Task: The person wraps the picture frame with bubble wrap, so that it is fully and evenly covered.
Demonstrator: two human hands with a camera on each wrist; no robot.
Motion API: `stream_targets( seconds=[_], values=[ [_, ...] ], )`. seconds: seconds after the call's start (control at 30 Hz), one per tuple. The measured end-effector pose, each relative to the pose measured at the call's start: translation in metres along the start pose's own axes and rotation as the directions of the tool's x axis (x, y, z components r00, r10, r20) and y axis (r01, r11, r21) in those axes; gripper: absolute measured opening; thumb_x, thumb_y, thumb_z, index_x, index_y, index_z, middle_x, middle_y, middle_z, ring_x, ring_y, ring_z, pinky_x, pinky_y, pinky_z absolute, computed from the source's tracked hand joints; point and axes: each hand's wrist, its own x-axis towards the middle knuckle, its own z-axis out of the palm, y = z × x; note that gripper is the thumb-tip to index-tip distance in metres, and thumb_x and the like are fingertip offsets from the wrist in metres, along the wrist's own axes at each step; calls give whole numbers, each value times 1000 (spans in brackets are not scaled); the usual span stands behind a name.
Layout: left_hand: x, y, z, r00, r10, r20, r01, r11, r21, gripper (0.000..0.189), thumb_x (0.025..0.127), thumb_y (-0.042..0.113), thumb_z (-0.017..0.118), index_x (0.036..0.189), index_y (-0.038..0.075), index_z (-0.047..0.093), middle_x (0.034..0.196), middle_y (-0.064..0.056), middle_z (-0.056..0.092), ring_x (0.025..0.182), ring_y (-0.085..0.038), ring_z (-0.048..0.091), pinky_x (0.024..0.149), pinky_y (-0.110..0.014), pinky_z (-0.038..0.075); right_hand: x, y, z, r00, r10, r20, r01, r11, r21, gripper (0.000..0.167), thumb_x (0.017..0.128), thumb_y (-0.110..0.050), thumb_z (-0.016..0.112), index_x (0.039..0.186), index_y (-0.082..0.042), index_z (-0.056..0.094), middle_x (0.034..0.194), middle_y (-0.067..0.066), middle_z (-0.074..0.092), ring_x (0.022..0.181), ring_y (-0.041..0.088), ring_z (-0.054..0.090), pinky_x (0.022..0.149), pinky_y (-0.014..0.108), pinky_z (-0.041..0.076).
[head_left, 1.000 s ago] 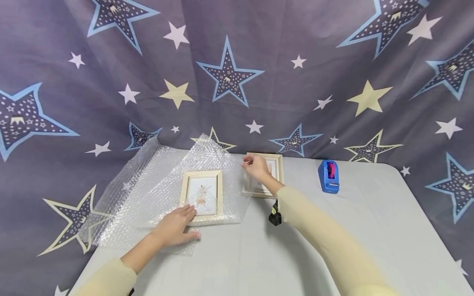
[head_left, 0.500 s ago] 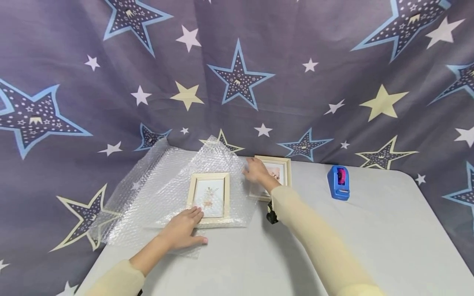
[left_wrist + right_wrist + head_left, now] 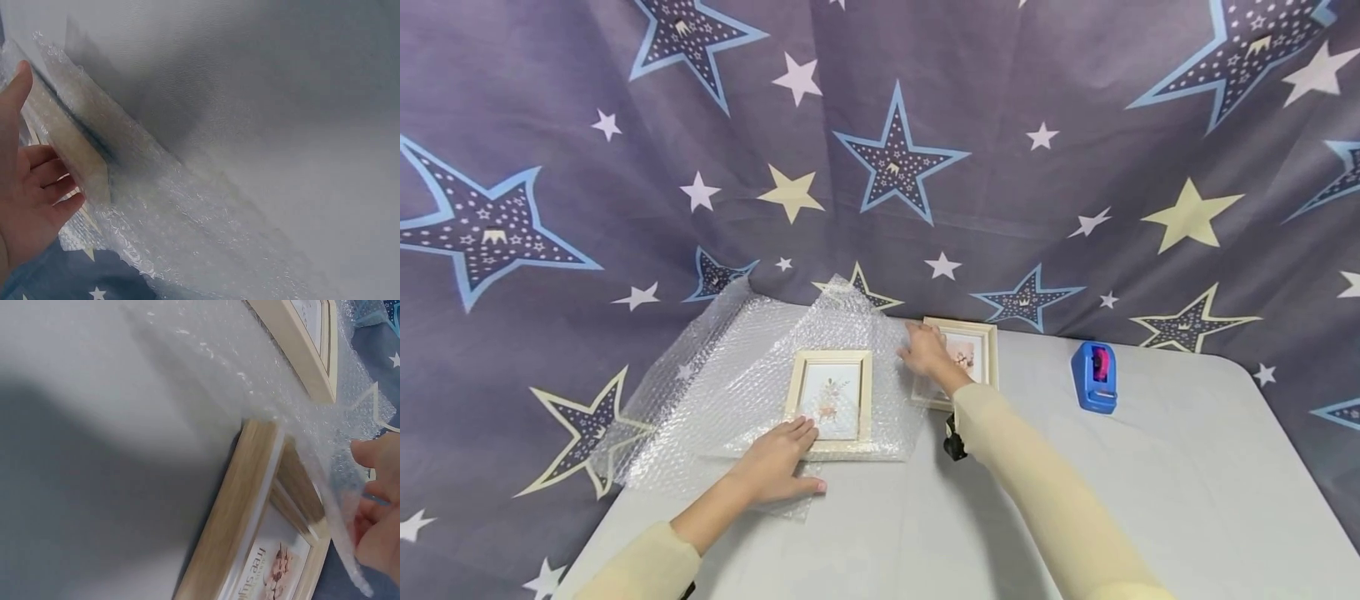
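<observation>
A light wood picture frame (image 3: 867, 400) with a small floral and deer print lies on a sheet of bubble wrap (image 3: 737, 375) in the head view. Resting on its lower left corner is my left hand (image 3: 778, 462), fingers extended and thumb spread to the side. In the left wrist view, these fingers (image 3: 59, 187) lie against the wrapped frame edge. My right hand (image 3: 927, 350) pinches the wrap's right edge with curled fingers, holding it over a second wood frame (image 3: 991, 358). The right wrist view shows the raised wrap edge (image 3: 337, 531) beside that hand, partly covering the second frame.
A blue tape dispenser (image 3: 1094, 379) with a pink core stands on the right of the white-covered table (image 3: 1120, 500). Behind the table hangs a dark curtain (image 3: 985, 192) printed with stars. The wrap's left part reaches over the table's left edge.
The head view has turned slightly left, so everything shifts right in it. My right hand has lowered a little at the wrap's right edge. My left hand stays on the frame.
</observation>
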Motion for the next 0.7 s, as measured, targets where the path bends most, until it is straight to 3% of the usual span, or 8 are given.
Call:
stream_targets(
  seconds=[0.17,0.23,0.33,0.4,0.5,0.6,0.7],
  values=[
    [-1,0,-1,1000,-6,5,6,1000,-5,85,77,56,70,129,-10,54,137,-26,54,133,-42,47,113,-51,38,-2,-5,2,987,-83,-140,87,996,26,40,92,-23,62,130,-11,59,118,10,68,122,29,56,110,48,36],
    [-1,0,-1,1000,-3,3,3,1000,-5,85,77,56,71,129,-10,54,136,-27,54,132,-42,48,112,-51,39,-2,-8,4,973,-122,-196,129,991,22,29,91,-23,64,119,-14,67,99,8,71,105,26,62,100,46,41],
    [-1,1,-1,1000,1,-3,-1,1000,0,85,76,56,71,128,-10,55,135,-27,55,131,-43,49,112,-51,40,-3,-12,7,943,-197,-267,203,979,-4,16,90,-20,66,101,-12,75,86,7,73,90,25,64,91,44,46],
    [-1,1,-1,1000,7,-7,-7,1000,5,85,76,55,71,127,-11,55,135,-28,55,130,-43,49,111,-51,41,-3,-14,9,922,-245,-301,251,968,-18,12,89,-15,67,92,-8,76,84,7,73,87,24,65,89,41,49],
    [-1,2,-1,1000,3,-5,-3,1000,9,86,76,55,71,128,-10,55,135,-27,55,131,-42,49,112,-51,40,-4,-16,12,897,-291,-333,306,952,-7,10,85,-1,65,89,-3,74,88,11,73,89,26,68,86,36,55],
    [-1,1,0,1000,-4,4,4,1000,12,86,76,56,71,129,-10,54,137,-27,54,132,-42,48,113,-50,39,-6,-19,14,890,-322,-324,343,939,8,26,80,11,59,98,-2,72,92,12,72,91,26,69,82,35,58],
    [-1,2,0,1000,-12,15,11,1000,16,87,76,56,71,130,-9,54,138,-26,53,133,-41,47,113,-50,39,-6,-24,15,884,-359,-300,370,929,-20,34,78,10,59,105,-6,71,95,10,73,93,26,68,86,37,56]
  ],
)
